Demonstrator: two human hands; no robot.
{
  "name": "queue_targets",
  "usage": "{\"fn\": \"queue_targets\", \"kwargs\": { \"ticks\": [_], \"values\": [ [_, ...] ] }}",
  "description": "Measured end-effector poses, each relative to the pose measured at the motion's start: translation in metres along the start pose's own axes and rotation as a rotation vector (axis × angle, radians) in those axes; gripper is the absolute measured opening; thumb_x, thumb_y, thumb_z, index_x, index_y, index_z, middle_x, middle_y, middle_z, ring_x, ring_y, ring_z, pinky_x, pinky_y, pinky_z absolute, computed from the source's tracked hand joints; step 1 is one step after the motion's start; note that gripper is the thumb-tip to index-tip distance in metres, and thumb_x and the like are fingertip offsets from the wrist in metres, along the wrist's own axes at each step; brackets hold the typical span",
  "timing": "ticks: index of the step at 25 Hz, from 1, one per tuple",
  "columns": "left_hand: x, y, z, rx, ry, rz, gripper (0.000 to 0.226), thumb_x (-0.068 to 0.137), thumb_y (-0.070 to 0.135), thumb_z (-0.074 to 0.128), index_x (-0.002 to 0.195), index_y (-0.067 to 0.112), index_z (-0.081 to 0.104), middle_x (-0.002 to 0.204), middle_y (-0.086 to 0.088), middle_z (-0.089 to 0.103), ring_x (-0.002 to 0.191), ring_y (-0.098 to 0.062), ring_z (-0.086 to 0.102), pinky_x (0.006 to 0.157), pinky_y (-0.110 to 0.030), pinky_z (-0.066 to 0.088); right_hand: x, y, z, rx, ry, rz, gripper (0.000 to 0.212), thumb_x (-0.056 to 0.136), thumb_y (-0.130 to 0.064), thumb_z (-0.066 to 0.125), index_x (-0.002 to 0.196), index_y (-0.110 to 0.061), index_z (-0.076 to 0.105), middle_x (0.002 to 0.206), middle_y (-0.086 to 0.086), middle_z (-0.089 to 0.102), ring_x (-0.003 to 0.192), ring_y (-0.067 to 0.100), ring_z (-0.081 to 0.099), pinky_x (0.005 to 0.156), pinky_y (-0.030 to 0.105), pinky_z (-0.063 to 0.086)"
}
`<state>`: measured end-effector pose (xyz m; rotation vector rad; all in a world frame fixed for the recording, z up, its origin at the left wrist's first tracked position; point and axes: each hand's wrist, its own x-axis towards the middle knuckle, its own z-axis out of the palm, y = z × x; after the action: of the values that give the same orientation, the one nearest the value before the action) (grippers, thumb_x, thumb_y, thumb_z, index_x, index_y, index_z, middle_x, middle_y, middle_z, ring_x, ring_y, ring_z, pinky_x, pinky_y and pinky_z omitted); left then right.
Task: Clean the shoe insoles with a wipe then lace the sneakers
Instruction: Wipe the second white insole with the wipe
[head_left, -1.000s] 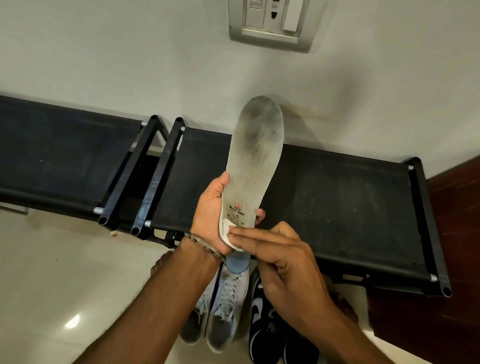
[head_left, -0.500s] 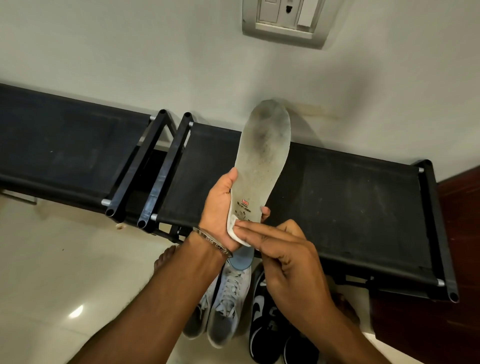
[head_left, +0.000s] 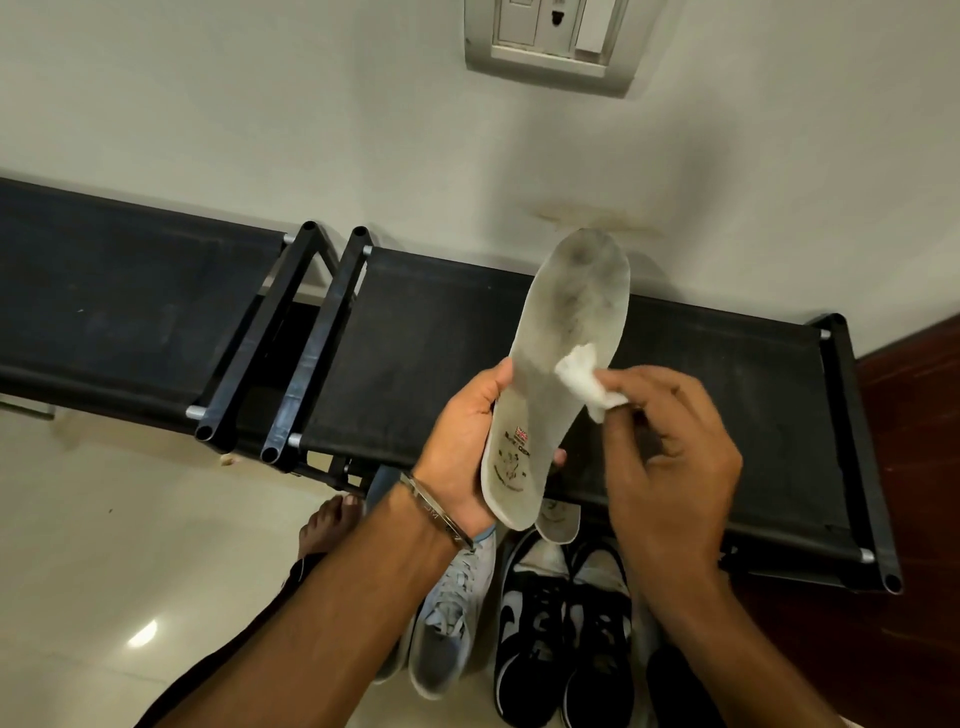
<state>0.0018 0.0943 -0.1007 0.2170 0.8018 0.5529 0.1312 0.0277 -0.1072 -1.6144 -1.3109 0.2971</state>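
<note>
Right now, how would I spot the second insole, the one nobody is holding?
Start at the long black rack against the wall and look at the floor by its front edge, where black-and-white sneakers stand. The spare insole pokes up at their toes, just below the insole in the left hand. Only its pale rounded heel end shows.

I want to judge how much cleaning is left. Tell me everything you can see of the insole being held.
The insole is off-white, thin, foam-like, held tilted with its toe end up over the black rack. Grey grime darkens the forefoot; the heel bears a small flag logo and faded print. The left hand grips its heel end, and the right hand presses a white wipe against its middle.
</note>
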Motion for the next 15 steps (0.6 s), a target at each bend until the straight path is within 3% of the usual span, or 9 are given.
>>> {"fn": "queue_targets", "kwargs": {
  "ticks": [3, 6, 8, 12, 15],
  "values": [
    [-0.002, 0.003, 0.000, -0.130, -0.072, -0.071, 0.045, 0.094, 0.045, 0.043, 0.113, 0.010, 0.065, 0.096, -0.007, 0.070, 0.083, -0.019, 0.068, 0.077, -0.029, 0.057, -0.017, -0.009, 0.013, 0.046, -0.294, -0.119, 0.023, 0.084, 0.001, 0.070, 0.104, -0.011, 0.075, 0.106, -0.005, 0.067, 0.101, 0.014, 0.063, 0.078, 0.034, 0.056],
    [-0.003, 0.005, -0.003, -0.131, -0.097, -0.084, 0.044, 0.089, 0.047, 0.048, 0.108, 0.011, 0.064, 0.089, -0.006, 0.069, 0.076, -0.018, 0.068, 0.069, -0.025, 0.058, -0.021, -0.012, 0.015, 0.157, -0.348, -0.146, 0.022, 0.085, 0.001, 0.072, 0.104, -0.009, 0.076, 0.106, -0.003, 0.070, 0.100, 0.013, 0.066, 0.080, 0.034, 0.056],
    [-0.006, 0.005, -0.002, -0.113, -0.116, -0.100, 0.048, 0.086, 0.047, 0.049, 0.111, 0.009, 0.063, 0.090, -0.006, 0.068, 0.076, -0.017, 0.067, 0.070, -0.024, 0.057, -0.021, -0.013, 0.013, 0.148, -0.334, -0.184, 0.021, 0.085, 0.002, 0.072, 0.102, -0.008, 0.076, 0.105, -0.001, 0.071, 0.099, 0.013, 0.067, 0.080, 0.033, 0.056],
    [-0.009, -0.003, 0.003, -0.095, -0.211, -0.124, 0.048, 0.095, 0.043, 0.042, 0.115, 0.007, 0.066, 0.100, -0.008, 0.070, 0.087, -0.018, 0.069, 0.078, -0.027, 0.058, -0.015, -0.001, 0.011, -0.105, -0.177, -0.235, 0.014, 0.086, -0.003, 0.072, 0.099, -0.007, 0.077, 0.099, 0.002, 0.070, 0.092, 0.016, 0.064, 0.079, 0.030, 0.054],
    [-0.008, -0.016, 0.004, 0.117, -0.213, -0.087, 0.046, 0.101, 0.041, 0.035, 0.133, 0.014, 0.055, 0.107, -0.007, 0.066, 0.087, -0.017, 0.064, 0.073, -0.033, 0.054, 0.004, 0.020, -0.003, -0.244, -0.042, -0.153, 0.018, 0.086, -0.002, 0.073, 0.102, -0.007, 0.076, 0.099, 0.004, 0.069, 0.089, 0.019, 0.063, 0.076, 0.035, 0.056]
  ]
}}
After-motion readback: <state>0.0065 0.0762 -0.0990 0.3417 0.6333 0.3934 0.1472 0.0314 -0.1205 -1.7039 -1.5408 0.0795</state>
